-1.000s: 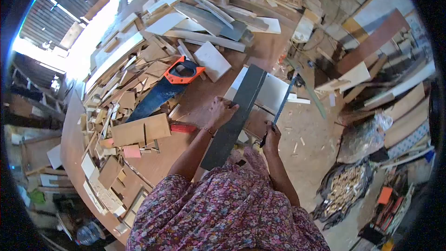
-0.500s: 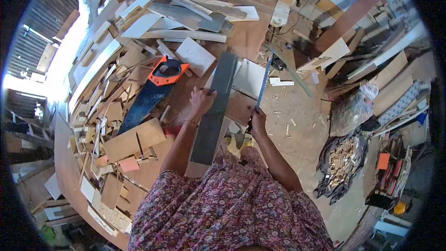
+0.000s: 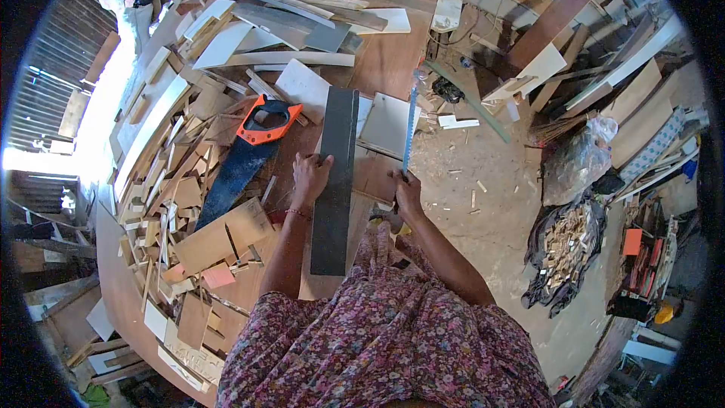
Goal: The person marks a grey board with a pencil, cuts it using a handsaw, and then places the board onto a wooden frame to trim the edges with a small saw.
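Dark board (image 3: 334, 189), right out in front, pointing ahead along its length. Nearer to the half-curled left hand (image 3: 310, 180) at its left edge; cannot tell if gripped there. Farther from right hand (image 3: 408, 195), closed around thin saw (image 3: 411, 127) pointing the same way, with a gap between.

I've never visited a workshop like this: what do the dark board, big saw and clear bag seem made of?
Dark board: probably wood-based with a dark, matt coating, given its flat, even face; core unclear.
Big saw: blade likely metal, thin and dark; handle apparently moulded plastic, evenly orange and black.
Clear bag: likely thin plastic film, see-through, crinkled and shiny.
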`<act>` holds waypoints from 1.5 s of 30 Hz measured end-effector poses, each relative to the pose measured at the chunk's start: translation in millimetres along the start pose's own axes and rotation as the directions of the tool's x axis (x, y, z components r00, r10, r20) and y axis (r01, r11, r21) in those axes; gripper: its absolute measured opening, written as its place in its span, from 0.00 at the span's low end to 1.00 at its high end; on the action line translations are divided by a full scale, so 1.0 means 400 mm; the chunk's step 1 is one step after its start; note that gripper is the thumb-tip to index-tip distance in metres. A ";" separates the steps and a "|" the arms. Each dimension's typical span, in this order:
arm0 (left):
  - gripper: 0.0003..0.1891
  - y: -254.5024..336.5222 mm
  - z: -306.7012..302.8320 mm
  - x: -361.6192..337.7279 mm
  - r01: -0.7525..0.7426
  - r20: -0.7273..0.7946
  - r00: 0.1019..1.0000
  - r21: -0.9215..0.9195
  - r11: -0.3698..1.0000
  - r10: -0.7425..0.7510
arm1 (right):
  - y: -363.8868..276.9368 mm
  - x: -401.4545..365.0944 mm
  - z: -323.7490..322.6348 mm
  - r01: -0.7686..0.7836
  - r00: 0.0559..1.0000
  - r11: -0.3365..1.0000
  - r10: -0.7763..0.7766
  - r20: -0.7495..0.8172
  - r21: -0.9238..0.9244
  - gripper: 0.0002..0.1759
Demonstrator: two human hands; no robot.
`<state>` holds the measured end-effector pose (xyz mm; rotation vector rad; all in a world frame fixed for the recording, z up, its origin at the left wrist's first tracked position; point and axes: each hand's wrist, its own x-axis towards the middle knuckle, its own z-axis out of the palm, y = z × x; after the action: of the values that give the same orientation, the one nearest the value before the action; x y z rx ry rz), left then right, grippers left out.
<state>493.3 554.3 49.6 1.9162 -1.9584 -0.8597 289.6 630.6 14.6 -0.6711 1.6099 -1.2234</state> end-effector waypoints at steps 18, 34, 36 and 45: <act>0.20 0.217 0.083 0.052 -0.038 -0.136 0.990 0.065 0.997 0.047 | -0.069 0.059 0.014 0.002 0.993 0.993 -0.016 0.120 0.117 0.16; 0.26 0.206 0.207 0.086 0.024 -0.265 0.963 0.265 0.964 0.049 | -0.032 0.016 -0.038 0.093 0.985 0.983 -0.114 -0.128 -0.157 0.18; 0.28 0.129 0.272 0.163 -0.003 -0.271 0.958 0.324 0.946 0.096 | -0.076 -0.011 -0.029 0.086 0.988 0.979 -0.107 -0.111 -0.185 0.20; 0.31 0.238 0.143 0.041 -0.154 -0.179 0.958 0.346 0.926 0.226 | -0.039 -0.023 -0.025 0.008 0.999 1.000 -0.007 0.036 -0.014 0.12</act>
<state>381.6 546.5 56.3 1.8477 -2.2118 -0.2685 281.9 637.3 32.9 -0.7044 1.5888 -1.2004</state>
